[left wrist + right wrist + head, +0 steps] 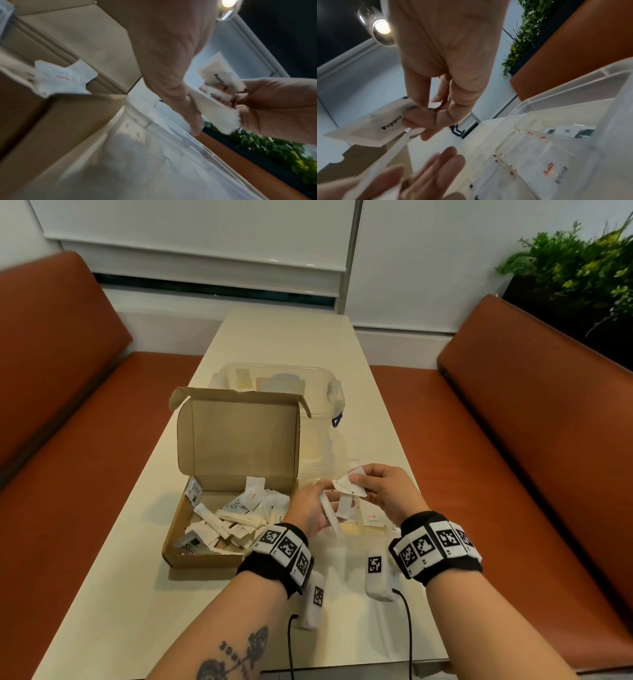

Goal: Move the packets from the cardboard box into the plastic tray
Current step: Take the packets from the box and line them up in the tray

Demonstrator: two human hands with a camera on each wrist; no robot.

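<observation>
The open cardboard box [205, 556] sits left of centre, with several white packets [236, 518] loose inside. Right of it lies the clear plastic tray [356, 530], which has compartments [573, 108]; salt packets [553, 169] lie in one. Both hands hover over the tray. My left hand [318, 508] holds long stick packets [330, 517]. My right hand [361, 482] pinches a few flat pepper packets [347, 486] between thumb and fingers, with the printed packet [373, 128] sticking out leftward. The two hands almost touch.
A clear lidded plastic container [284, 378] stands behind the box on the cream table [137, 594]. Orange benches [513, 440] flank both sides. A plant [575, 261] is at the far right. Wrist-camera cables [407, 628] hang near the table's front edge.
</observation>
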